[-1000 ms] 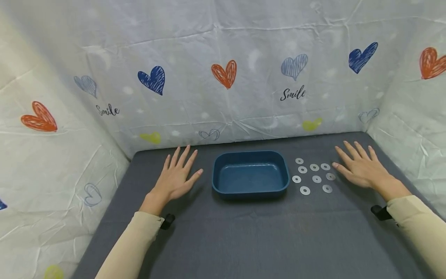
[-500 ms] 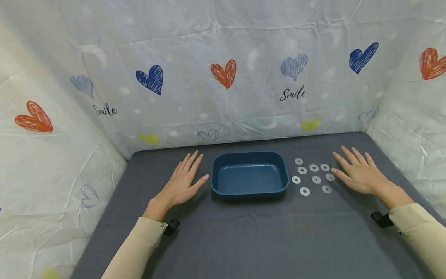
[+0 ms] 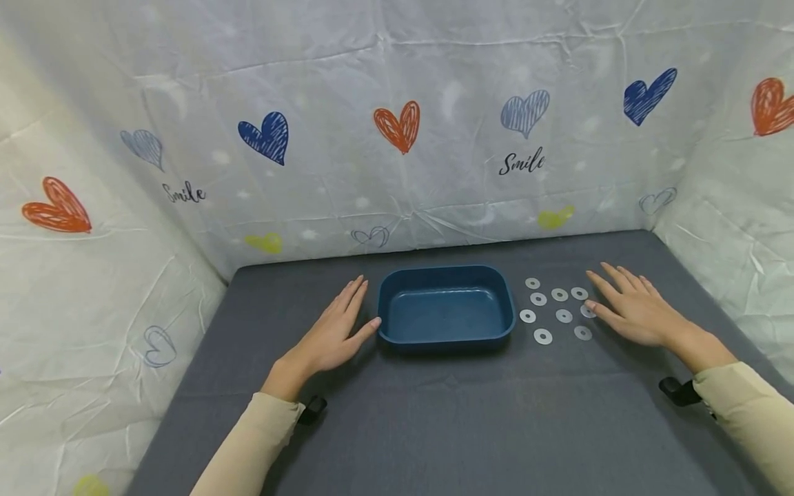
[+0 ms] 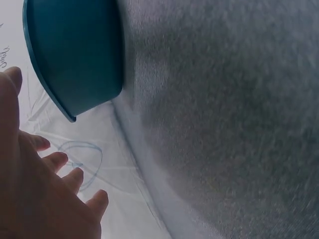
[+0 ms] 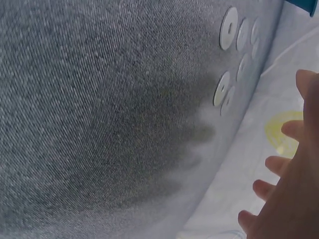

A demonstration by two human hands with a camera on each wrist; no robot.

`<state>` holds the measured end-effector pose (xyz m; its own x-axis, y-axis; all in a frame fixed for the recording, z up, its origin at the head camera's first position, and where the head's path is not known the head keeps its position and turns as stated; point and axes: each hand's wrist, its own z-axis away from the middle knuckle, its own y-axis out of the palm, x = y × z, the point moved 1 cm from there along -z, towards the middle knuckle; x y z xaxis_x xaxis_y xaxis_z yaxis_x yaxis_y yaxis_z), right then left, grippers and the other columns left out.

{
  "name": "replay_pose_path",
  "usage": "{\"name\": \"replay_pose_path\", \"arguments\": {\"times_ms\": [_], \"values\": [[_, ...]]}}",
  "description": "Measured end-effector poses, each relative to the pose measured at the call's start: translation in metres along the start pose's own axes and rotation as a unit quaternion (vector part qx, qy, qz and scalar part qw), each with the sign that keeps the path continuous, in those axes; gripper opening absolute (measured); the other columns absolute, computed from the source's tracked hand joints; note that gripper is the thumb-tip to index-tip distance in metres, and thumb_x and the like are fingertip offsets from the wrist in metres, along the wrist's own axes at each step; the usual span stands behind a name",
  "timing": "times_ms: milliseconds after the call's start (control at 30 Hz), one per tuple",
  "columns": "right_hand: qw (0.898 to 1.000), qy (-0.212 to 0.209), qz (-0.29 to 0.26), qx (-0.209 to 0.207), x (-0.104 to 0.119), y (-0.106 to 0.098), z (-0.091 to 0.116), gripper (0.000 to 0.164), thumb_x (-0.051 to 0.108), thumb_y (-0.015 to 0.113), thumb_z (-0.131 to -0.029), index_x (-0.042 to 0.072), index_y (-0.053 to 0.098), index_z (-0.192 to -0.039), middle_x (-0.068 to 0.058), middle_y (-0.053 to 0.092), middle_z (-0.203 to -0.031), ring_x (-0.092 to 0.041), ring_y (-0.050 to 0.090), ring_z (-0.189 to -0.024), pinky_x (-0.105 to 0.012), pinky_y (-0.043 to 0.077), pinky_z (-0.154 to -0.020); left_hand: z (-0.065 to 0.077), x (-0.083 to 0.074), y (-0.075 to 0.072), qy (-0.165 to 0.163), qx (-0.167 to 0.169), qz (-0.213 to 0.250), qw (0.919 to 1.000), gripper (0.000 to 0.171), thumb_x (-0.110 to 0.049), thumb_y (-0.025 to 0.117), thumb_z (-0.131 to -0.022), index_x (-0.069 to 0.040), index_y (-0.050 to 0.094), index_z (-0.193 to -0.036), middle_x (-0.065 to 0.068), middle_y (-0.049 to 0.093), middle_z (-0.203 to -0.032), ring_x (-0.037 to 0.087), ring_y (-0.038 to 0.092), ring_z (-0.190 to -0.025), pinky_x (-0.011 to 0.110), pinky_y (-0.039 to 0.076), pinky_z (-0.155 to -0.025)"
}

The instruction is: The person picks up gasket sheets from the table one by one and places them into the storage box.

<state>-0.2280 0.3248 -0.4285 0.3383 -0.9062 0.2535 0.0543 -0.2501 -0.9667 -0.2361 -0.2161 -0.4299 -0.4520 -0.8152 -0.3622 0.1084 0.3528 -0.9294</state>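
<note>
A blue rectangular tub (image 3: 446, 342) stands near the back middle of the table with nothing in it. To its right lie several flat metal washers (image 3: 542, 337), spread out singly. My left hand (image 3: 329, 337) hovers at the tub's left side, fingers straight, its thumb tip right at the rim in the head view. In the left wrist view the tub (image 4: 75, 55) rises beyond that hand's thumb. My right hand (image 3: 639, 310) hovers at the right of the washers, fingers spread, its thumb overlapping one washer in the head view. Neither hand holds anything.
A dark grey cloth (image 3: 459, 427) covers the table. White fabric walls (image 3: 335, 172) printed with hearts and "Smile" close off the back and both sides. Each wrist carries a small black camera mount (image 3: 679, 391).
My left hand has moved right, toward the tub, and its fingers have drawn closer together. My right hand has shifted slightly left over the washers' edge. Tub and washers stay put.
</note>
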Motion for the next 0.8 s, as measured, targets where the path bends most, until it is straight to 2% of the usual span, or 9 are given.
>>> {"name": "replay_pose_path", "arguments": {"times_ms": [300, 600, 700, 800], "values": [[0.999, -0.019, -0.036, -0.032, 0.002, 0.004, 0.002, 0.068, 0.037, 0.058, -0.105, -0.003, 0.035, -0.156, -0.032, 0.031, -0.156, -0.057, 0.031, -0.139, -0.074, 0.030, -0.104, 0.003, -0.006, 0.005, -0.010, 0.019, 0.046, 0.9987, 0.085, -0.065, 0.034, -0.105, -0.019, -0.004, -0.165, 0.000, -0.007, -0.172, 0.027, 0.009, -0.158, 0.058, 0.024, -0.121], [0.993, -0.049, -0.080, -0.071, 0.004, 0.011, 0.001, 0.062, 0.023, 0.071, -0.098, -0.009, 0.046, -0.146, -0.030, 0.046, -0.141, -0.051, 0.045, -0.130, -0.067, 0.037, -0.102, 0.003, -0.015, 0.007, -0.013, 0.033, 0.064, 0.9973, 0.086, -0.065, 0.037, -0.104, -0.020, -0.005, -0.165, -0.004, -0.010, -0.172, 0.026, 0.011, -0.157, 0.056, 0.026, -0.121], [0.991, -0.055, -0.091, -0.087, 0.005, 0.013, 0.002, 0.062, 0.019, 0.077, -0.093, -0.011, 0.051, -0.140, -0.029, 0.052, -0.132, -0.046, 0.055, -0.118, -0.062, 0.045, -0.096, 0.002, -0.016, 0.009, -0.012, 0.034, 0.063, 0.9974, 0.086, -0.065, 0.037, -0.105, -0.021, -0.005, -0.165, -0.004, -0.010, -0.172, 0.025, 0.011, -0.157, 0.056, 0.025, -0.121], [0.989, -0.053, -0.094, -0.102, 0.007, 0.016, 0.003, 0.059, 0.016, 0.082, -0.088, -0.011, 0.056, -0.133, -0.024, 0.058, -0.119, -0.037, 0.062, -0.101, -0.052, 0.051, -0.083, 0.001, -0.017, 0.011, -0.011, 0.036, 0.061, 0.9974, 0.087, -0.067, 0.035, -0.104, -0.020, -0.005, -0.165, -0.003, -0.010, -0.172, 0.025, 0.011, -0.157, 0.055, 0.026, -0.121]]}}
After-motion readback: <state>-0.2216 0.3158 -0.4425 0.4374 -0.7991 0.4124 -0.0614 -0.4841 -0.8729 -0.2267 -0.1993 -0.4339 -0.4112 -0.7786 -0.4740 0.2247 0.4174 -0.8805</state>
